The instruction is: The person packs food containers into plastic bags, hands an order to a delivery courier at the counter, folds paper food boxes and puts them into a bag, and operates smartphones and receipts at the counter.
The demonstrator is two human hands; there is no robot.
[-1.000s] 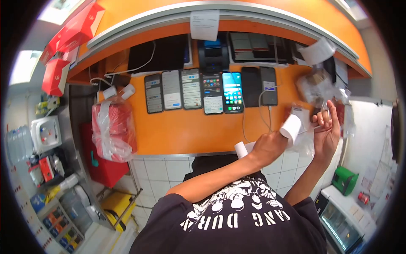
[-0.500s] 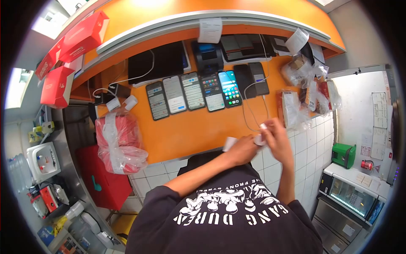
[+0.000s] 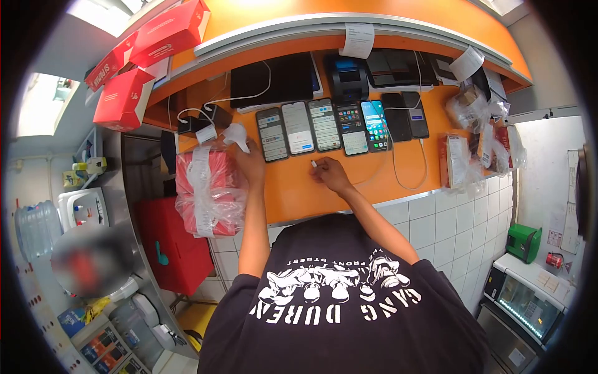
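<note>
My left hand (image 3: pixel 251 163) is between the plastic-wrapped red package (image 3: pixel 208 187) and the leftmost phone (image 3: pixel 272 134). A curled white paper (image 3: pixel 235 136) is at its fingertips. Over the orange counter (image 3: pixel 293 199), below the row of several phones, my right hand (image 3: pixel 331 175) has its fingers pinched on a small white item (image 3: pixel 313 164), too small to name. A lit phone (image 3: pixel 375 124) shows a blue home screen; a white cable loops down near it. A long white paper strip (image 3: pixel 200 187) lies on the package.
A black receipt printer (image 3: pixel 349 78) stands behind the phones. Bagged boxes (image 3: pixel 456 163) sit at the counter's right end. Red boxes (image 3: pixel 124 98) rest on the upper left shelf, and a white slip (image 3: pixel 358 40) hangs from the shelf edge. A red bag (image 3: pixel 171 243) stands below left.
The hands, together at the right over white paper before, are now apart. My left hand has moved far left beside the red package; my right hand has moved left below the phones. The view has shifted.
</note>
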